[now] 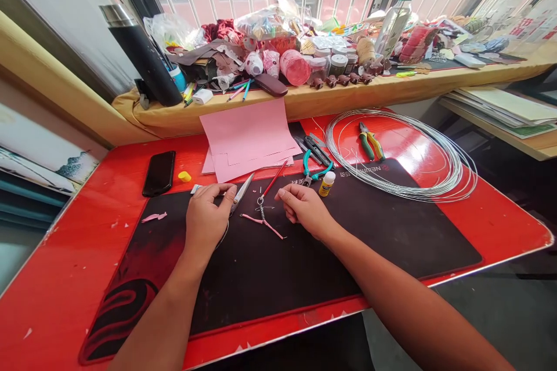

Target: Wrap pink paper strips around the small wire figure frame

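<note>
A small twisted-wire figure (pixel 262 214) lies on the dark mat (pixel 278 278) between my hands. It has a wire loop at the top and two legs wrapped in pink paper. My left hand (pixel 208 217) is to its left, thumb and fingertips pressed together; whatever they pinch is too small to make out. Scissors (pixel 242 192) lie right beside that hand, blades pointing away, handles mostly hidden by it. To the figure's right, my right hand (pixel 307 208) is closed with thumb against forefinger, its contents not visible. A red thin-handled tool (pixel 274 182) lies just beyond the figure.
Behind my right hand are a small glue bottle (pixel 327 184), teal cutters (pixel 315 171) and a black utility knife (pixel 318 151). A wire coil (pixel 452 168) surrounds green-yellow pliers (pixel 371 142). Pink paper (pixel 248 133), a phone (pixel 159 174), a yellow cap (pixel 184 176) and pink scraps (pixel 154 217) lie around.
</note>
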Tool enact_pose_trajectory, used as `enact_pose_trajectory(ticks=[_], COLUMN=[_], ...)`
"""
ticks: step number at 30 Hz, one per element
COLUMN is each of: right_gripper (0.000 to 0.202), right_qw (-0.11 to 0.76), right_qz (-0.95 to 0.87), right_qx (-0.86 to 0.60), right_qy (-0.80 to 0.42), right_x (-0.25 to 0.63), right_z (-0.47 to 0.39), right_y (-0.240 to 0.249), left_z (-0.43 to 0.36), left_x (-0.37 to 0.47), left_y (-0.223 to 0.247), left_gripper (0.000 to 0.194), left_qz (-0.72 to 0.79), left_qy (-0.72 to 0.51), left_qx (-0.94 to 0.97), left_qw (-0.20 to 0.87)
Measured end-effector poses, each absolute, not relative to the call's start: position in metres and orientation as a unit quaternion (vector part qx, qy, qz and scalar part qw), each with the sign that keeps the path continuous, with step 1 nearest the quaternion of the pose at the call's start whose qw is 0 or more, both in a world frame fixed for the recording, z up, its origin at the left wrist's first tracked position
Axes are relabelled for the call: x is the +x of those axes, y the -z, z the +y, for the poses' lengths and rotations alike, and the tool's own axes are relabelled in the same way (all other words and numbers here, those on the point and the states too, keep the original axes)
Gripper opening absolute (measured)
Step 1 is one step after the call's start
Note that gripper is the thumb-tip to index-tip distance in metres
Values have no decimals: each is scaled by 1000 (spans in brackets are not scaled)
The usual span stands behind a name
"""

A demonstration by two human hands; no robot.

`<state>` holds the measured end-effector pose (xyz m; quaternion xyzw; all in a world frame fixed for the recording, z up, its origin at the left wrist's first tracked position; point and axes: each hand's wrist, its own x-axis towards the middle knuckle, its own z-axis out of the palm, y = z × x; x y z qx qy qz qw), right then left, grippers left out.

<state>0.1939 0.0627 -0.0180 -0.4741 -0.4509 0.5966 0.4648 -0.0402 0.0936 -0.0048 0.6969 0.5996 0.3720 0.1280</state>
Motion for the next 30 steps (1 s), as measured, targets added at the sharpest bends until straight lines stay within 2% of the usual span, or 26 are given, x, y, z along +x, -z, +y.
enact_pose_trajectory(ticks=[5,11,21,30], right_gripper=[35,36,37,34], right_qw=[463,458,457,459], right_qz=[-455,-452,-454,-461], right_qx=[-482,-484,-487,-484], right_qy=[-589,-593,-590,-586], right_x=[194,194,194,193], right_z=[63,63,63,64], right_y=[19,19,21,23], left_z=[97,97,89,86], left_x=[-45,-46,-42,-36], left_y=[4,3,9,15], left_gripper=[31,24,7,8], left_qz=[629,621,402,356], left_qy=[-377,-365,-217,-163], left_qx=[665,676,876,909], left_qw=[139,154,152,145])
